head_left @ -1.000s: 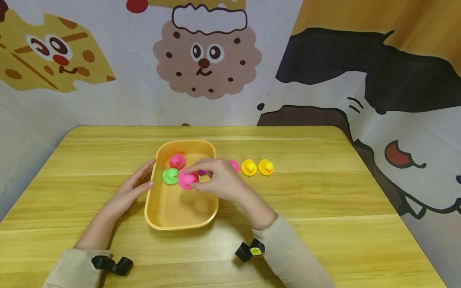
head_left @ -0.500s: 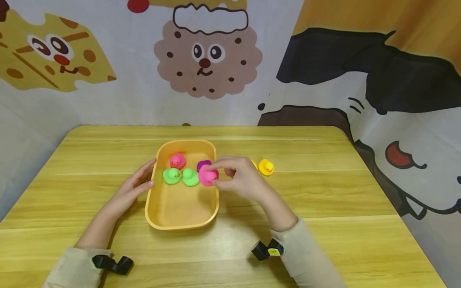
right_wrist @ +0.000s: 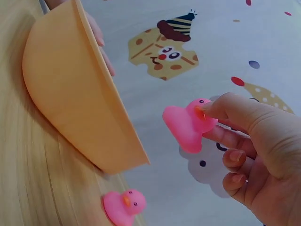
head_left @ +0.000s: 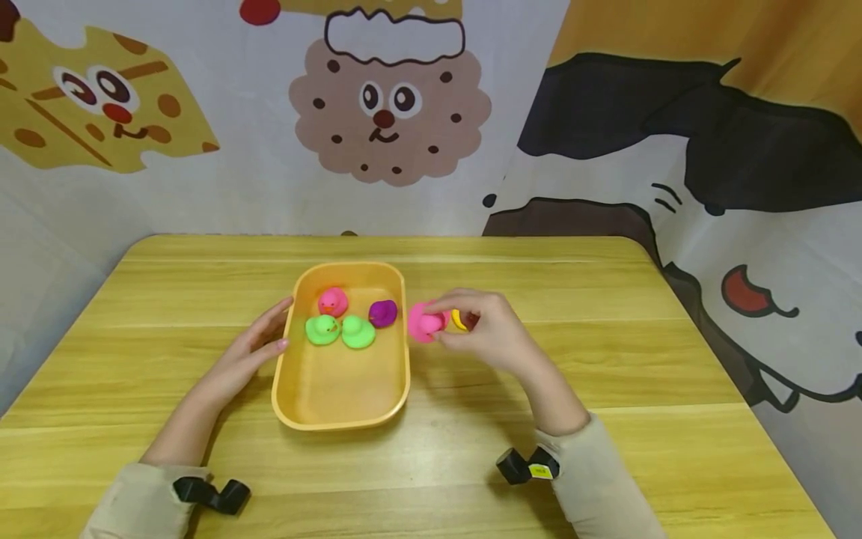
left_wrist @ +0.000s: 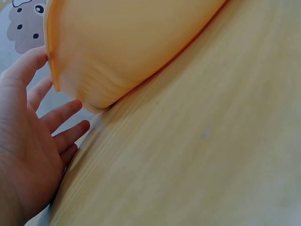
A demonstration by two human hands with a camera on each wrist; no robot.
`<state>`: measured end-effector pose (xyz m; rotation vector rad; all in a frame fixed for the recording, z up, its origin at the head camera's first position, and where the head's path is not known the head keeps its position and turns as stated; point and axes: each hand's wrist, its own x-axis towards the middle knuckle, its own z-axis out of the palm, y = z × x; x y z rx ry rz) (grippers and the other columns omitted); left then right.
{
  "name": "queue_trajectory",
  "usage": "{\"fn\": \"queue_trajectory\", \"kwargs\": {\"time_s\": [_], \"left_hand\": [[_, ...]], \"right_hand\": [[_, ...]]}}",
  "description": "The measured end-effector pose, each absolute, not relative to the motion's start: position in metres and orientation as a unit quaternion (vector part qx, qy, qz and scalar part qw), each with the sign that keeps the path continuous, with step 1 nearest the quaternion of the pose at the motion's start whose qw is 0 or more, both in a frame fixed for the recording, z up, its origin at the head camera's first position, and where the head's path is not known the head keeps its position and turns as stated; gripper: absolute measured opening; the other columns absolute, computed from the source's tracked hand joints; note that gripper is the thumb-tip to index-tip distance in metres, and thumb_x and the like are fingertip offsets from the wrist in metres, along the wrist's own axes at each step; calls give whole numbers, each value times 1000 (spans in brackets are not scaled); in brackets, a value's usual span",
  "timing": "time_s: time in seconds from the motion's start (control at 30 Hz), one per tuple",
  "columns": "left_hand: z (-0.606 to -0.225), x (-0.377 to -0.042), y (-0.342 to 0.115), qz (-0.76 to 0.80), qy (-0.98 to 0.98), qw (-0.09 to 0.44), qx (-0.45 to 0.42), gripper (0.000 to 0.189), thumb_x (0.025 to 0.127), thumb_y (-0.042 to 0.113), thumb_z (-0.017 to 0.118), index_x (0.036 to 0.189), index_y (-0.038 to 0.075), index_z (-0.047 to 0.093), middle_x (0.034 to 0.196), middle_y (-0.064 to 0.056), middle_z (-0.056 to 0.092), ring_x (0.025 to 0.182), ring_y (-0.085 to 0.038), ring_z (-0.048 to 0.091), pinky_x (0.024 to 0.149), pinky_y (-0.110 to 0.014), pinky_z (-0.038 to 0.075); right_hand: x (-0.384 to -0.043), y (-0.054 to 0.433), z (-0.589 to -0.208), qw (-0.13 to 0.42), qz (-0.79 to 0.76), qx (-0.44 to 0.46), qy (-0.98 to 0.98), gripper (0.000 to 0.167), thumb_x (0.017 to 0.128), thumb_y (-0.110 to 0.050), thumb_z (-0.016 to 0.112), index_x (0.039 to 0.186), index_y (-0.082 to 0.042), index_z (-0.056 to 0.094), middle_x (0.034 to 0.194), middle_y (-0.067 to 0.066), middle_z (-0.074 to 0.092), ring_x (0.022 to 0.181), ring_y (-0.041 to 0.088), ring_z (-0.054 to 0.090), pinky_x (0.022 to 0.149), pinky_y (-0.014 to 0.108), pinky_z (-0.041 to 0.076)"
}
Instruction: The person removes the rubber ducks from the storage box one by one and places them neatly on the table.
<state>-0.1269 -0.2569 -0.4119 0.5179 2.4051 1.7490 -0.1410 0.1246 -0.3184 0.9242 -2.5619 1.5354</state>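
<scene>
My right hand [head_left: 494, 329] pinches a pink rubber duck [right_wrist: 186, 125] by its head between thumb and fingers, just outside the right rim of an orange basin [head_left: 337, 385]. In the basin sit a pink duck [head_left: 333, 302], two green ducks, one at the left [head_left: 322, 330] and one in the middle [head_left: 358, 332], and a purple duck [head_left: 383, 314]. The left hand [head_left: 252, 348] rests against the basin's left side, fingers spread and loosely bent. On the table under the right hand stands another pink duck [right_wrist: 118, 207], hidden in the head view.
Part of a yellow duck [head_left: 459, 320] shows behind the right fingers; the hand covers whatever else is there. The wooden table [head_left: 606, 449] reaches back to a cartoon-printed curtain [head_left: 229, 187].
My right hand has lifted the pink duck out from over the basin and carried it right, past the rim. The purple duck and a green duck are now uncovered. The left hand stays put.
</scene>
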Motion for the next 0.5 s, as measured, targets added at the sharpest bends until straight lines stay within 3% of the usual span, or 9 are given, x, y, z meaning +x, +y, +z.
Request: {"fn": "queue_trajectory", "kwargs": {"time_s": [0.5], "left_hand": [[-413, -127, -256, 582, 791, 51, 181, 59, 100, 8, 47, 154, 15, 22, 148, -26, 31, 124, -2, 37, 94, -12, 31]], "right_hand": [[-149, 165, -314, 36, 491, 246, -835, 27, 76, 0, 78, 100, -12, 76, 90, 0, 66, 58, 19, 37, 52, 25, 29]]}}
